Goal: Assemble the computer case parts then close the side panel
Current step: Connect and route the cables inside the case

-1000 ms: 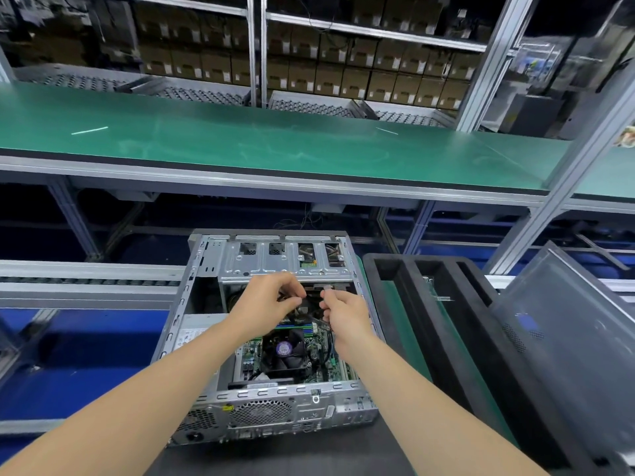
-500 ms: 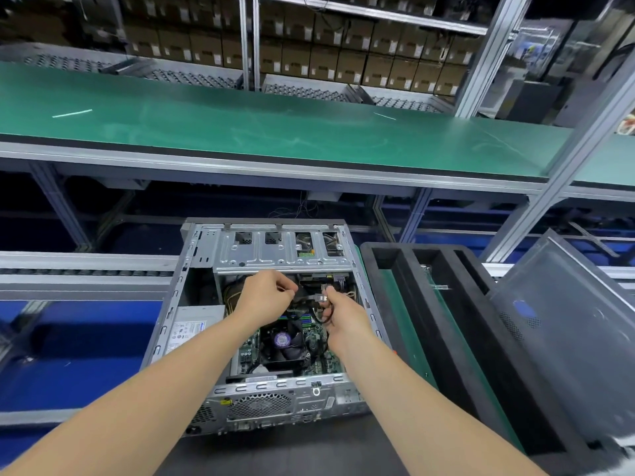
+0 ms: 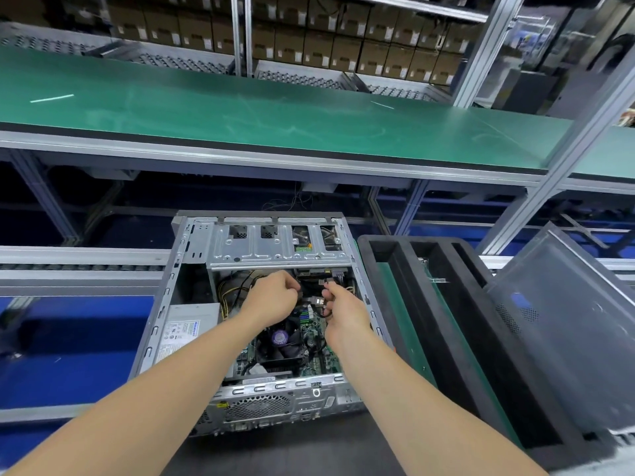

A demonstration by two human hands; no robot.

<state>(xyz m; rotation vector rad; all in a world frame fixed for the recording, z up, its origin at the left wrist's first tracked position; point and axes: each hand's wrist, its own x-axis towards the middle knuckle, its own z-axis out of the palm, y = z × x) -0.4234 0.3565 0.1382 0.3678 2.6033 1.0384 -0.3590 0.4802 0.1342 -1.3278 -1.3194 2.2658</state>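
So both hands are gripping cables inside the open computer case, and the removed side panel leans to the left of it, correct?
Not quite: the side panel leans to the right of the computer case, beyond the black foam tray, as the head view shows. The rest holds: the left hand and right hand grip cables inside the open case.

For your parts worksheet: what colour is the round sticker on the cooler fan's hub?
The round sticker is purple, shown best in the head view.
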